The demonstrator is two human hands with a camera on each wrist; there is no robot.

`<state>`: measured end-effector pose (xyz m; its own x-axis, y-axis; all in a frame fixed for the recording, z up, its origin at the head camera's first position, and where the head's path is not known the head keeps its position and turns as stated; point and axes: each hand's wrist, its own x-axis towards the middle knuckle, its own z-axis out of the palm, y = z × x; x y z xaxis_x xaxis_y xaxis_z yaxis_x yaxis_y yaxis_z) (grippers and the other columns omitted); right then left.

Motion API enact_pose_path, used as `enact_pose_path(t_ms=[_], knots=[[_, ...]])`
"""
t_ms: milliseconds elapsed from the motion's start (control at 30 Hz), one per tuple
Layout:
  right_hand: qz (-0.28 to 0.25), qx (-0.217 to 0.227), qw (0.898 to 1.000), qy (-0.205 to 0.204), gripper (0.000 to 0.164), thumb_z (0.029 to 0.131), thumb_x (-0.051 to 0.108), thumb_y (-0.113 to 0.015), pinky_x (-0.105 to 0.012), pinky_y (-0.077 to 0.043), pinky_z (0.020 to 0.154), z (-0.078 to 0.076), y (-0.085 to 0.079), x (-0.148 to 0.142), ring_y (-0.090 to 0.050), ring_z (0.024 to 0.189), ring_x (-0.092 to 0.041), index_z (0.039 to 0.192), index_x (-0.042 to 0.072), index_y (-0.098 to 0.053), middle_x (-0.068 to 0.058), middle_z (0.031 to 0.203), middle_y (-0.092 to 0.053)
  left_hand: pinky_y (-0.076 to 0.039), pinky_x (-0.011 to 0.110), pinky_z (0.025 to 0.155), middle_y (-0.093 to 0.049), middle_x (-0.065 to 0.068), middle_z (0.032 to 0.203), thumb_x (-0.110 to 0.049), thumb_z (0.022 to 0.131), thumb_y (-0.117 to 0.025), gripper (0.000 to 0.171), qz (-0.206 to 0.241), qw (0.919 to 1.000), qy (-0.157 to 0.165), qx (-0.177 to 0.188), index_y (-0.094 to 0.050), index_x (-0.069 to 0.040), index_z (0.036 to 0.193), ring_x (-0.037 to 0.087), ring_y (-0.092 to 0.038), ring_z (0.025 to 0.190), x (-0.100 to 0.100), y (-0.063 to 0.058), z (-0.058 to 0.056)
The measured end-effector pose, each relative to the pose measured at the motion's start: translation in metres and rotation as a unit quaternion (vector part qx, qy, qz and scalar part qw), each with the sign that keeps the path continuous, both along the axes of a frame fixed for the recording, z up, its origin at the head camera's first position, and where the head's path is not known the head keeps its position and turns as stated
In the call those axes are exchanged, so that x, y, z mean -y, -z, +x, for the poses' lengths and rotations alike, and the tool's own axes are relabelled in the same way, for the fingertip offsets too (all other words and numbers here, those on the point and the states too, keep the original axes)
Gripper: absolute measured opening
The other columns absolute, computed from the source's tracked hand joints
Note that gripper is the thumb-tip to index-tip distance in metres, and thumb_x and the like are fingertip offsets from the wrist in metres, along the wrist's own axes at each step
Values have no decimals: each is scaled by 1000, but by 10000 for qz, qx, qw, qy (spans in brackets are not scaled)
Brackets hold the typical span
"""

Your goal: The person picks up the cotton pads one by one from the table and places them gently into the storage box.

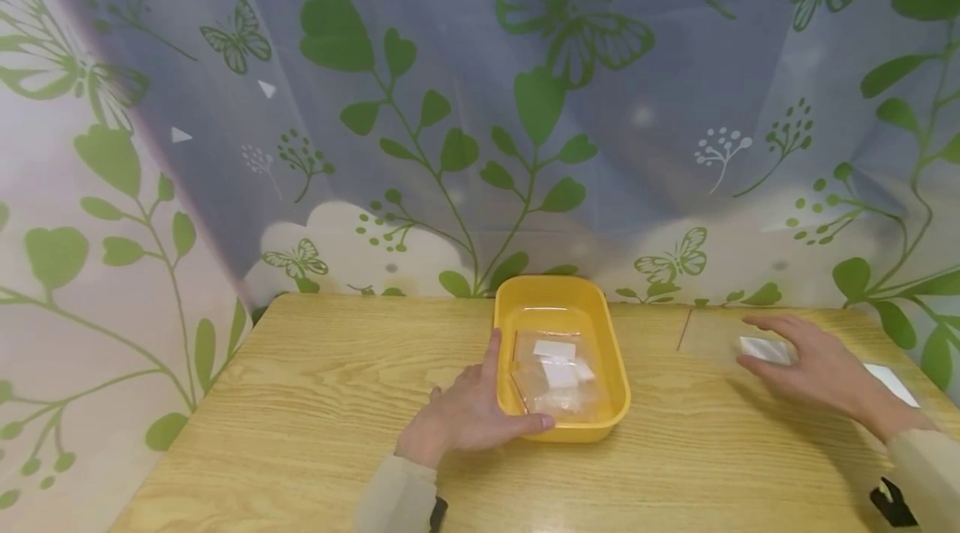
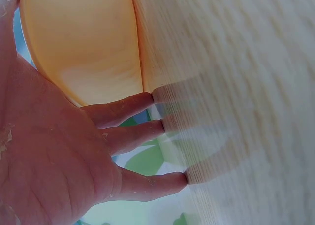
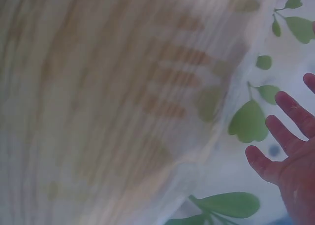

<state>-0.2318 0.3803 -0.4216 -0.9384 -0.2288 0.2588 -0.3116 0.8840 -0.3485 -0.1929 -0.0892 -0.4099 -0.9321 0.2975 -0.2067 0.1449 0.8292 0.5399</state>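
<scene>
A yellow plastic tray (image 1: 617, 349) stands at the table's middle, near the back edge. Inside lie several clear zip bags (image 1: 558, 370) with red seal lines and white slips. My left hand (image 1: 465, 416) steadies its near left corner, thumb over the front rim and index finger along the left side. In the left wrist view the other fingers (image 2: 142, 136) are straight, their tips on the table beside the tray wall (image 2: 88, 43). My right hand (image 1: 817, 370) hovers with spread, empty fingers over a flat clear zip bag (image 1: 708, 333) with a white slip.
Another white slip (image 1: 892, 384) lies at the table's right, partly behind my right wrist. The wood-grain table (image 1: 360, 366) ends at the back against a curtain (image 1: 450, 183) printed with green leaves and butterflies.
</scene>
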Motion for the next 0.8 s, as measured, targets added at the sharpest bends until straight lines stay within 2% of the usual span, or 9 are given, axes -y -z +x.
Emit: enact_pose_path(t_ms=[300,567,800], knots=[[72,400,9991,133,70,93,47,-72,-72,-39,95,-4,9,-15,-47,126,-59,145,3,-54,-35,142,-54,-26,81,110,-41,21,160,-87,74,-62,132,12,10000,-26,6,12,-27,165,42,-42,146,0,2,-1],[415,427,9982,82,70,93,48,-71,-71,-46,86,-7,15,-21,-55,117,-60,142,1,-55,-36,132,-61,-26,81,110,-41,21,160,-87,74,-63,132,61,10000,-19,7,12,-27,165,42,-42,147,1,1,-1],[662,658,9955,171,72,93,52,-70,-74,-47,80,-11,16,-25,-52,117,-65,143,2,-54,-40,137,-55,-26,81,110,-42,21,159,-86,75,-63,132,56,10000,-8,-8,12,-26,165,42,-43,146,0,0,-1]])
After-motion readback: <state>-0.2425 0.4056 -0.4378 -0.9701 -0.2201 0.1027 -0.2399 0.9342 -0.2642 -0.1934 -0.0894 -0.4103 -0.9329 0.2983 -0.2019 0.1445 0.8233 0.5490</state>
